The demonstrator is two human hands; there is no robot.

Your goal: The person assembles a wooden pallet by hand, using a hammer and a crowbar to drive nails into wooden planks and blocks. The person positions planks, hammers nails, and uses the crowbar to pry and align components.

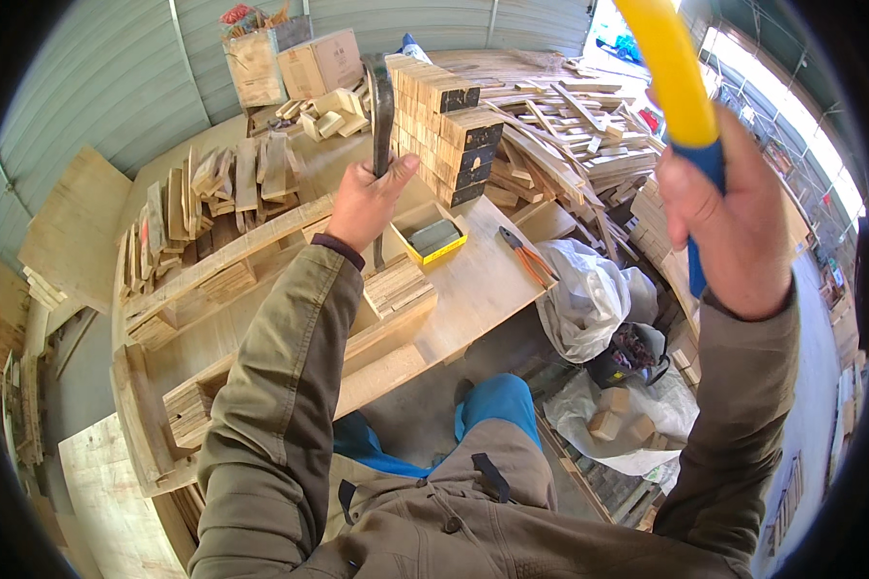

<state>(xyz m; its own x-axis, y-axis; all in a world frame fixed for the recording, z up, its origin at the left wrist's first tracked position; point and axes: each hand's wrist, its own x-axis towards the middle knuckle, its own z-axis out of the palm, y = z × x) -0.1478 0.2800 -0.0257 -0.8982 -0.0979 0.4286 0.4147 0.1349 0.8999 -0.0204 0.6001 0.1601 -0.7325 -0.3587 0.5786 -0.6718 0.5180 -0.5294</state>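
Left hand (369, 206) is gripping a dark metal bar (383, 111), fingers closing around it, thumb lying along the shaft. Bar is standing roughly upright over the work table (488, 289), its upper end rising beside a stack of black-ended wood blocks (444, 130). Its lower end is reaching down by a small wood stack (396, 287); cannot tell whether it is touching.

Right hand (734, 217) is holding a yellow and blue handle (671, 77) high at the right, fingers wrapping the blue part. Yellow part is running out past the top edge, so the tool's far end is not showing.

On the table, a yellow-edged box (442, 250) is sitting just right of the bar, with something grey lying inside. Orange-handled pliers (527, 257) are lying near the table edge. Long wood beams (232, 261) are stretching across the left side, with upright wood pieces (246, 176) leaning behind. Loose wood strips (560, 125) are piling up beyond the pliers. A white sack (584, 304) is slumping beside the table, a black bucket (603, 369) sitting just below it.
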